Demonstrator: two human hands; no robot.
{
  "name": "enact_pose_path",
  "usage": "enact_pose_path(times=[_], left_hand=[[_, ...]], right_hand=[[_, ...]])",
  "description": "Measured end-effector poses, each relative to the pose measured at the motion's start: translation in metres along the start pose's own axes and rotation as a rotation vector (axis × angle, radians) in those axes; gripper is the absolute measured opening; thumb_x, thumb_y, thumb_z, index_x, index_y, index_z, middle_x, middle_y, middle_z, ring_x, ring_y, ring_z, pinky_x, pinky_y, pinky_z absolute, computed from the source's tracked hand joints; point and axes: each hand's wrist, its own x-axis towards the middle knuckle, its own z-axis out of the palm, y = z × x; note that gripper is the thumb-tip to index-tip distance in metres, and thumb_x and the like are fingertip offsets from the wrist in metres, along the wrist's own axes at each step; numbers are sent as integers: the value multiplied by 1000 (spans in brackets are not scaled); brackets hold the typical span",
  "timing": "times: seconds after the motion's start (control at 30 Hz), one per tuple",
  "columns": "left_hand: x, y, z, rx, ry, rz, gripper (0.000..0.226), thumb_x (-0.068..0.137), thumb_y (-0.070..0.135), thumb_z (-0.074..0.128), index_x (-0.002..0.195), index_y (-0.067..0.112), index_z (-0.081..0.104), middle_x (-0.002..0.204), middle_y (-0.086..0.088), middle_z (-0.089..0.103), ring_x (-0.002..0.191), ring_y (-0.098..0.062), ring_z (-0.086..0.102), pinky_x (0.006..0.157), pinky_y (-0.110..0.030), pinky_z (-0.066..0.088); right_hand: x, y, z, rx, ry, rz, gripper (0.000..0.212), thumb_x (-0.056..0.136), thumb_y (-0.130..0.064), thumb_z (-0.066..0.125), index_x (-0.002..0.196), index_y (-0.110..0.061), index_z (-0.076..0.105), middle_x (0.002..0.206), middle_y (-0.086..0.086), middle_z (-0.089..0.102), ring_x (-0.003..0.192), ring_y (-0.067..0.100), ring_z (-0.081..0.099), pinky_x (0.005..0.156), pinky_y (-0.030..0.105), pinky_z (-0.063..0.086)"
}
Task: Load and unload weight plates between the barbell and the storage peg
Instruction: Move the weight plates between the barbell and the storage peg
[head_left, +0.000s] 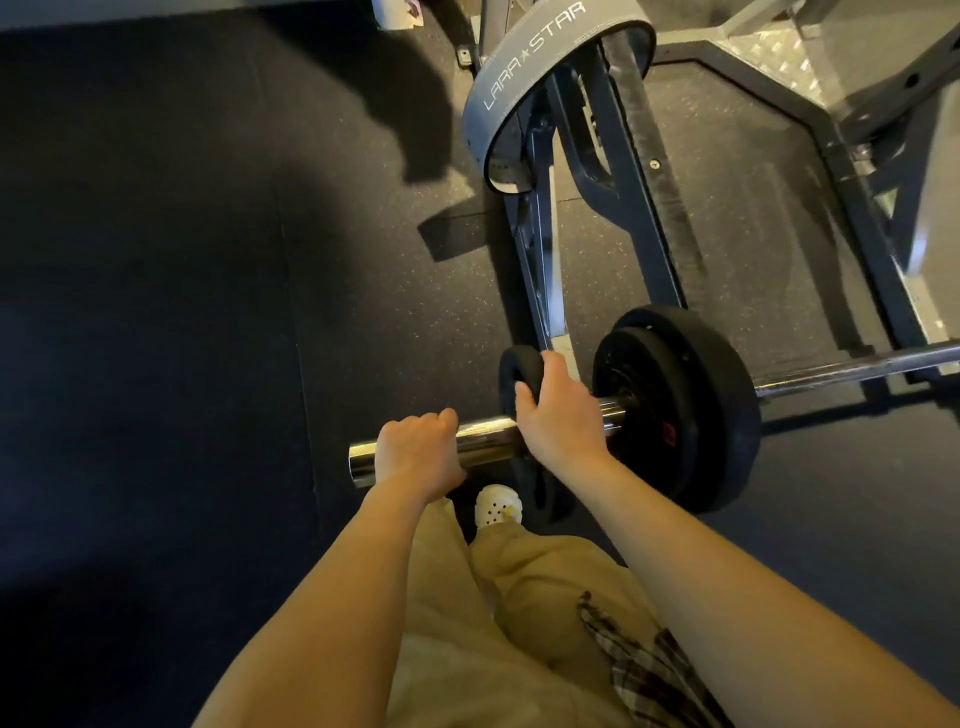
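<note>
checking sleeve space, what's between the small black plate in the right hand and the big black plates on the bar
Only a short bare stretch of shiny chrome barbell sleeve, in the head view, between the small black plate in the right hand and the big black plates.

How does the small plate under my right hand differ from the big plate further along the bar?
The small plate is far smaller across than the big plate. The right hand grips the small plate's rim, while nothing touches the big plate. The small plate sits nearer the sleeve's open end, the big plate further in. Both are black and round.
</note>
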Motion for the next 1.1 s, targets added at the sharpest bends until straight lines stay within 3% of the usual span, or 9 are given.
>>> enact_pose_path(times=[0.1,0.23,0.3,0.43,0.6,0.73,0.83,1.0,1.1], left_hand=[[0,2,1,-3,13,9,37,82,41,65,112,24,52,99,5,63,84,-15,61,68,-29,43],[2,1,3,-17,33,28,34,83,41,64,110,25,52,96,6,63,81,-13,60,72,-29,49],[4,0,3,-20,35,48,30,84,41,63,108,25,52,95,6,63,79,-13,59,71,-29,49],[5,-2,7,-14,59,63,26,87,42,59,106,25,52,93,7,63,78,-10,59,70,-26,46],[3,1,4,13,52,63,28,87,41,59,109,24,52,95,6,63,79,-12,59,69,-26,44],[3,2,0,3,19,39,35,83,43,64,111,25,52,94,7,62,74,-10,54,66,-25,43],[0,0,0,-10,-9,45,39,82,43,66,113,26,50,98,7,62,76,-10,54,68,-25,43],[-5,-1,-4,-103,-28,31,48,80,39,69,122,29,46,111,7,60,101,-15,56,91,-33,41],[-23,-10,-3,-166,6,-48,60,80,36,69,133,33,40,127,8,52,126,-16,44,115,-45,19]], right_hand=[[34,-13,-2,-4,-116,97,41,99,-28,51,135,-12,42,122,9,57,112,26,56,80,30,42],[65,-18,-5,-48,-167,190,42,95,-22,55,136,-15,48,130,11,54,114,30,55,92,38,48],[70,-25,-2,-115,-187,204,39,94,-20,54,133,-14,51,125,11,57,109,29,58,86,36,49],[68,-30,4,-162,-167,151,34,96,-19,53,130,-17,53,120,7,60,106,25,57,75,29,41],[37,-15,8,-56,5,62,39,98,-26,52,137,-21,47,122,3,62,112,22,59,84,29,44],[-5,12,21,29,245,-160,46,97,-25,53,141,-17,43,122,1,61,110,15,59,86,22,45],[-30,37,35,14,187,-280,60,94,-19,57,148,-19,30,127,1,50,110,11,51,82,21,49],[-49,57,34,51,64,-323,81,90,-13,61,152,-28,11,150,1,22,113,15,54,80,19,53],[-50,49,32,3,32,-317,83,92,-15,59,153,-28,3,148,4,26,100,13,59,78,23,56]])
